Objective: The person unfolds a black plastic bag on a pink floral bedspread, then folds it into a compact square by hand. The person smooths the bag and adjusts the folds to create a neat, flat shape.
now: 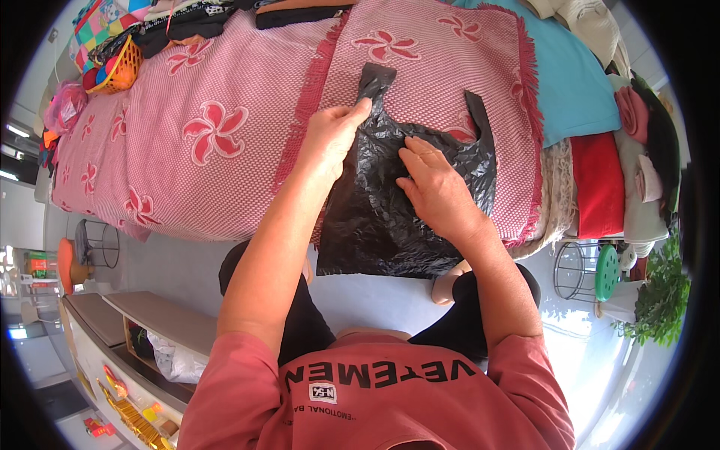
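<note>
A crinkled black plastic carrier bag (375, 217) lies spread over the near edge of a pink flower-patterned blanket (255, 90), its lower end hanging past that edge. Its two handle loops point away from me. My left hand (334, 139) pinches the bag at the base of the left handle, thumb on top. My right hand (439, 180) rests on the upper middle of the bag, fingers stretched out and palm down. The right handle stands free beyond my right hand.
Folded dark clothes (187, 26) and a yellow basket with balls of yarn (124, 67) sit at the far left. A turquoise cloth (574, 82) and a red cloth (598, 184) lie on the right. An open drawer (161, 319) is at lower left; a leafy plant (664, 296) stands right.
</note>
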`<action>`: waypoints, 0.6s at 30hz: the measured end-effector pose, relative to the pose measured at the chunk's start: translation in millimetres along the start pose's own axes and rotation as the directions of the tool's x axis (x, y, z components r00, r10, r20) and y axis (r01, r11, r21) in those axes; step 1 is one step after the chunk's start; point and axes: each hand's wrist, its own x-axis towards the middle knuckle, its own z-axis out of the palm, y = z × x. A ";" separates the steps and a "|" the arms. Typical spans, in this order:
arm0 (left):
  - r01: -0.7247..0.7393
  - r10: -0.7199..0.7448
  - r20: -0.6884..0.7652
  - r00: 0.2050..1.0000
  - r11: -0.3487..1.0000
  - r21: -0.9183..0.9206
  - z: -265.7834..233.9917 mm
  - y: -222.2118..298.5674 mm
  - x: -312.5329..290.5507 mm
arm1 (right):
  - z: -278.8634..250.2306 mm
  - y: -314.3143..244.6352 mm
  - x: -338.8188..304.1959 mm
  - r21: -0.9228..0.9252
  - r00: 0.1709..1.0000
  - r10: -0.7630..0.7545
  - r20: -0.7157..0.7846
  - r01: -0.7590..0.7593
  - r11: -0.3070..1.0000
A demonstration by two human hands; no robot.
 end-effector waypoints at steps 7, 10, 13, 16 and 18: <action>-0.283 0.289 0.036 0.957 0.896 0.341 -12.6 -19.3 24.4 | 6.2 4.5 -2.1 -0.027 0.998 -0.055 -0.005 0.055 0.998; -0.427 0.525 0.003 0.851 0.689 0.585 -8.0 -24.8 26.0 | 8.6 4.6 -3.5 -0.062 0.998 -0.059 0.005 0.059 0.996; -0.380 0.741 0.008 0.671 0.335 0.862 1.6 -14.6 14.2 | 9.3 5.6 -5.8 -0.074 0.998 -0.055 0.022 0.056 0.996; -0.599 0.865 0.318 0.389 -0.024 0.800 0.1 2.5 -5.6 | 9.5 7.1 -6.7 -0.076 0.998 -0.047 0.039 0.050 0.996; -0.667 0.807 0.472 0.355 -0.134 0.733 2.9 3.0 -26.0 | 9.5 6.7 -7.6 -0.079 0.998 -0.041 0.041 0.044 0.996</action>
